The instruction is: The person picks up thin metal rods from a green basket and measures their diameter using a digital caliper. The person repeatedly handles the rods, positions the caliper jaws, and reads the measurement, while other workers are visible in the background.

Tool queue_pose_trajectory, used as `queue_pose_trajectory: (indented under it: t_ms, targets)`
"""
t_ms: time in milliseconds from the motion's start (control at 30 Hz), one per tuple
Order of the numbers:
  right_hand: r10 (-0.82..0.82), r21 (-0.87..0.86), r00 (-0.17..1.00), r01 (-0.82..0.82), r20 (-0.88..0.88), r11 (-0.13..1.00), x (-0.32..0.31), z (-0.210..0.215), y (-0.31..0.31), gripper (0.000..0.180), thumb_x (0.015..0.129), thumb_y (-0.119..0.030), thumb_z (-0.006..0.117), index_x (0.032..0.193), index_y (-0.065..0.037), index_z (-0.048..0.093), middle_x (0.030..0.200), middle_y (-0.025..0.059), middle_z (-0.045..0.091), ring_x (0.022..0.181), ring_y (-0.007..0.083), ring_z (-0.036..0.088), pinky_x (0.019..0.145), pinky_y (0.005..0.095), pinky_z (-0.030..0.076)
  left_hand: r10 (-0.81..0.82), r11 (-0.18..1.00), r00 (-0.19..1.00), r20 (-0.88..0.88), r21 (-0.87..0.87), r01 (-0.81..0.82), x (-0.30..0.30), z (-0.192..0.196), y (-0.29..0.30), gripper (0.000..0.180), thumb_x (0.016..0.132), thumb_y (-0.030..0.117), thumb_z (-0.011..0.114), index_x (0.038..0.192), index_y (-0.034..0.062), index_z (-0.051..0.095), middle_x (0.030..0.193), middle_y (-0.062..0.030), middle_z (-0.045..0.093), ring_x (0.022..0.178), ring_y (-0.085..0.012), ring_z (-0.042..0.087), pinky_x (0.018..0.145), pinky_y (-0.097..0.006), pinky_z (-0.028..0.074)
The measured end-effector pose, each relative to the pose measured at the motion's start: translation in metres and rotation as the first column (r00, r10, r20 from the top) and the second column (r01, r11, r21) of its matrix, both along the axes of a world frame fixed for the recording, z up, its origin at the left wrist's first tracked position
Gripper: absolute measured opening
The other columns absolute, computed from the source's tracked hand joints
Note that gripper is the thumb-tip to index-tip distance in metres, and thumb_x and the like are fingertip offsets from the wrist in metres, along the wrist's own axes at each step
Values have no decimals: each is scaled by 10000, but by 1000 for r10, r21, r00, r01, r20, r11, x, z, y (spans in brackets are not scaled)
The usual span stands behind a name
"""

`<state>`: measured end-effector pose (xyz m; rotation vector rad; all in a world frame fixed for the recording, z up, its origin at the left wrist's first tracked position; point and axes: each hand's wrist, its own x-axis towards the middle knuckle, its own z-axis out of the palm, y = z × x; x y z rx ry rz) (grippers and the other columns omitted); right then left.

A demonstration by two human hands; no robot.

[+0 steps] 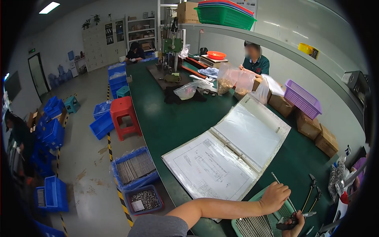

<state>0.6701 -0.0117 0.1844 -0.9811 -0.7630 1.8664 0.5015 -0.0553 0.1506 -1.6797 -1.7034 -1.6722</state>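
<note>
While left hand (274,196) pinches one thin stiff steel rod (282,190) over the green tray (246,224), right hand (295,226) fingers clamp a dark tool (292,217); rod likely light, slippery—grip mid-shaft.

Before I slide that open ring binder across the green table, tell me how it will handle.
The ring binder lies spread flat, so it would probably slide rather than tip. Its glossy plastic sleeves look slippery and floppy. Lifted by one cover, it would likely sag at the rings.

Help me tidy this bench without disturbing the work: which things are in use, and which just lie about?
In use:
left hand on thin metal rod
right hand holding dark tool
green tray of metal rods

Lying about:
open white ring binder
purple plastic basket
red plastic stool
</note>
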Motion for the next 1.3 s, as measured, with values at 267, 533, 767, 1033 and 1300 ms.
queue_pose_trajectory:
  t_ms: [267,533,767,1033,1300]
  targets:
    - [-45,3,995,45,92,999,2,-36,10,174,709,-158,600,865,-117,532,677,-10,539,427,90,442,370,227,381,-200,907,825,529,-218,359,-1,-10,11,180,680,176,660,751,53,550,734,-53,584,656,-188,547,605,-308,429]
    - [185,-122,978,-195,-93,973,-2,-42,15,268,669,-98,597,913,-86,487,705,50,521,479,149,465,478,319,422,-444,536,332,832,-51,843,-1,-21,19,263,811,107,590,1035,-2,506,931,-76,587,852,-117,555,765,-253,455]
    - [192,2,981,-192,6,981,3,-25,11,206,719,-126,634,880,-46,533,734,82,572,483,135,506,460,276,427,-429,580,337,838,-30,814,7,-10,14,112,837,55,523,934,2,509,872,-94,591,828,-162,589,721,-265,481]
    - [136,26,950,-134,-282,991,16,-9,16,667,783,-605,271,841,-1,548,683,125,584,424,173,466,444,286,401,-353,457,186,917,-5,889,6,-1,10,141,865,100,488,944,-14,459,871,-130,575,801,-207,612,680,-282,526]
    - [151,1,938,-159,-311,987,19,-7,18,643,823,-547,227,855,12,543,701,139,583,440,170,475,441,277,400,-321,424,190,928,-38,905,6,0,9,164,859,132,495,939,1,435,875,-113,533,732,-215,624,600,-294,553]
